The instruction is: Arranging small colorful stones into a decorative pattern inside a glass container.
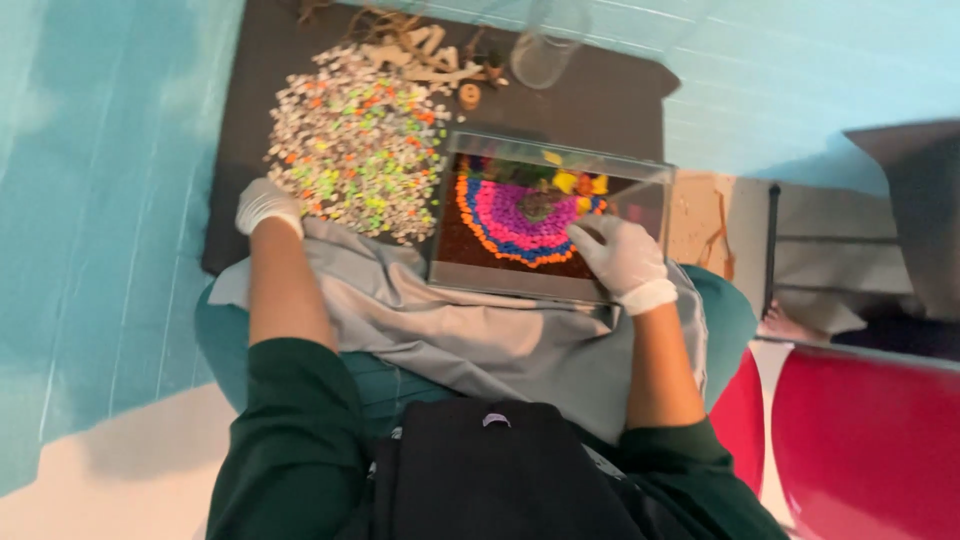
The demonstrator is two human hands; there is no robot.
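A clear rectangular glass box (pixel 640 176) stands on a dark mat in front of me. Inside it, coloured pebbles form arcs of orange, blue, purple and pink (pixel 510 222) on brown soil, with yellow pieces at the centre top. My right hand (pixel 625 258), in a white glove, reaches into the box at the right end of the arcs, fingertips down on the pebbles. Whether it pinches a pebble cannot be told. My left hand (pixel 265 205), also gloved, rests curled at the near edge of a loose pile of white, green and orange pebbles (pixel 355 140).
The dark mat (pixel 250 80) lies on a blue painted surface. Pale driftwood pieces (pixel 425 50) and a clear glass jar (pixel 545 45) sit at the mat's far edge. A grey cloth (pixel 450 330) covers my lap. A red seat (pixel 860 440) stands at right.
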